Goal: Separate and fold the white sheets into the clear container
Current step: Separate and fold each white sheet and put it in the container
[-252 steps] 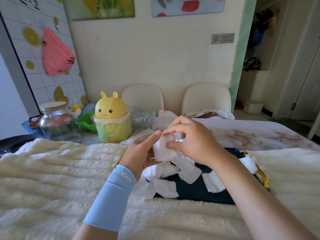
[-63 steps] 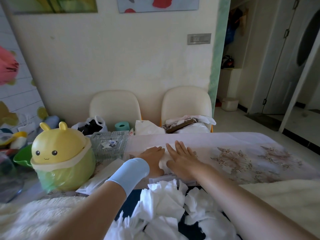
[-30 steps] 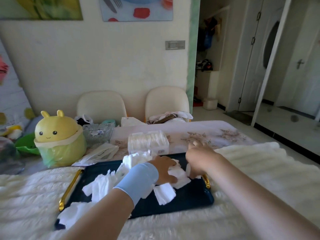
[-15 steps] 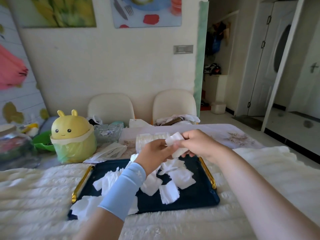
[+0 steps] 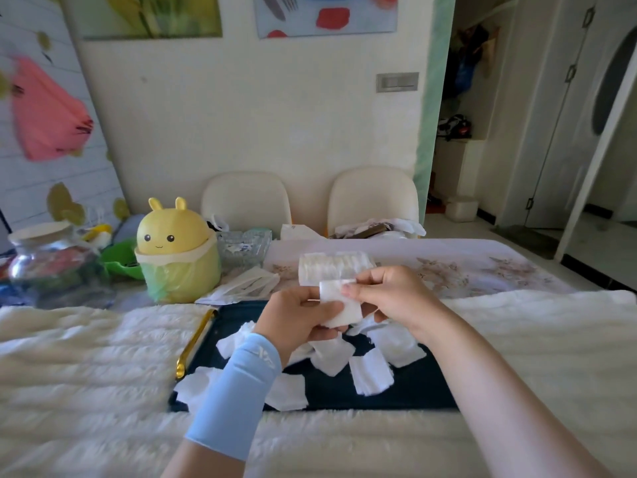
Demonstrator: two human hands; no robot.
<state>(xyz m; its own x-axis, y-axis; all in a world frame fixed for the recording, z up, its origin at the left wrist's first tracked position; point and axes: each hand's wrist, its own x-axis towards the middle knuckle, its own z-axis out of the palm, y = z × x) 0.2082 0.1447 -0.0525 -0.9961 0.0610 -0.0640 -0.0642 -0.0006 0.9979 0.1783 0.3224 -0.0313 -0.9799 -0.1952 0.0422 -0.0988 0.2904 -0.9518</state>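
Since half a second ago the white sheet [image 5: 339, 305] is spreading flatter; left hand [image 5: 296, 319] and right hand [image 5: 393, 294] are both pinching it above the dark tray [image 5: 413, 391] of loose sheets [image 5: 370, 372], near the clear container [image 5: 332, 267].

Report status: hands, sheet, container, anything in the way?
Left hand and right hand both pinch one white sheet above the dark tray. Clear container just beyond, sheets inside. Loose sheets on tray; path clear.
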